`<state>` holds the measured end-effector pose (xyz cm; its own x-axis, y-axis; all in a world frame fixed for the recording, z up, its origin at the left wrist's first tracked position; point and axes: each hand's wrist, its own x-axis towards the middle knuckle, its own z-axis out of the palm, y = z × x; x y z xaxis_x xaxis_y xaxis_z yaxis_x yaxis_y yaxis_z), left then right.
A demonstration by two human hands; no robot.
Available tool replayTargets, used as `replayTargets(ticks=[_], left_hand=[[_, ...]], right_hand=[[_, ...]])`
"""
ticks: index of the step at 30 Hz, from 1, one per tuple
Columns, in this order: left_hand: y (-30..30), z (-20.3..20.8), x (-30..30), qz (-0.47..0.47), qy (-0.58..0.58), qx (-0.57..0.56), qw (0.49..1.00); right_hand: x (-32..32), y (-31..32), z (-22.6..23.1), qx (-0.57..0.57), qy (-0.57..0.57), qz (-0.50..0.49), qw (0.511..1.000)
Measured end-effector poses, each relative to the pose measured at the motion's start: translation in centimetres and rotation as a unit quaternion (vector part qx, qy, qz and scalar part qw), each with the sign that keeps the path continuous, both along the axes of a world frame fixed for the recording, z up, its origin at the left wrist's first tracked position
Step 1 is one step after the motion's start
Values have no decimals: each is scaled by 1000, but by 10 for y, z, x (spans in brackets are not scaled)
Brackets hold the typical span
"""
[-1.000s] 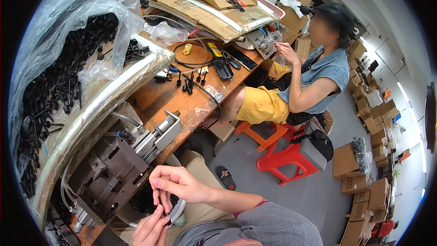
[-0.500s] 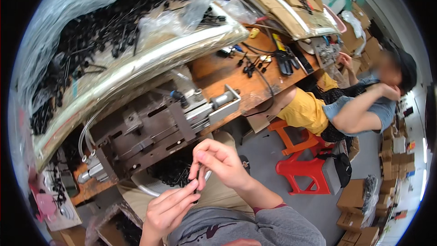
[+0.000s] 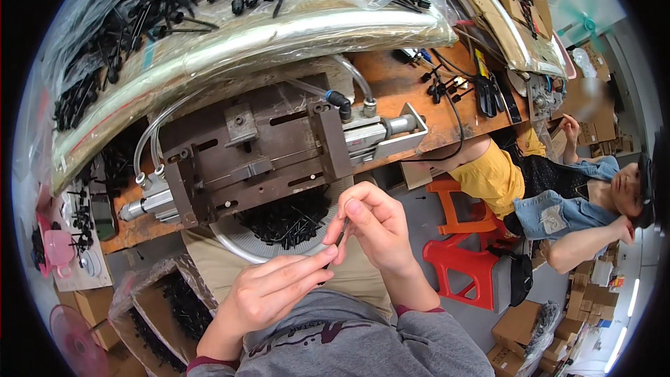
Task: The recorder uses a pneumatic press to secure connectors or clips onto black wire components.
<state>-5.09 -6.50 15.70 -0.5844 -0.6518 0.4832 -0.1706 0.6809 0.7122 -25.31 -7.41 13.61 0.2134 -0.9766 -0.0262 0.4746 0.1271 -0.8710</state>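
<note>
A thin, dark stick-like piece (image 3: 340,239) is pinched between my hands in front of my lap; its exact kind is too small to make out. Thumb and fingertips of my right hand (image 3: 379,229) grip its upper part. My left hand (image 3: 269,292), fingers stretched together, pinches its lower end. Just beyond them, a round white basket (image 3: 230,241) holds a heap of small black parts (image 3: 289,220). Behind this stands a brown metal fixture (image 3: 279,139) with an air cylinder (image 3: 150,204) at its left end and another cylinder (image 3: 366,138) at its right.
Black stemmed parts (image 3: 188,0) fill a plastic-lined box at the back. Pliers (image 3: 487,91) and a black cable (image 3: 460,129) lie on the wooden table (image 3: 436,126). A co-worker (image 3: 558,188) sits at right near a red stool (image 3: 457,272). An open carton (image 3: 157,307) stands lower left.
My view has shifted, so the fixture and basket show more fully. Both hands stay together on the dark piece. The co-worker's head has turned.
</note>
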Motion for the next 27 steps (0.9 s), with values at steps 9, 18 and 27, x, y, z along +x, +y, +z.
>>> replayTargets(ticks=[9,18,27], left_hand=[[-2,-7,1,13,14,-7,1000],[-2,-6,3,15,7,-5,1000],[-2,-4,5,15,-7,-16,1000]], right_hand=[[4,-2,0,5,15,-6,1000],[7,-2,4,-21,49,-33,998],[6,-1,6,-32,73,-17,997]])
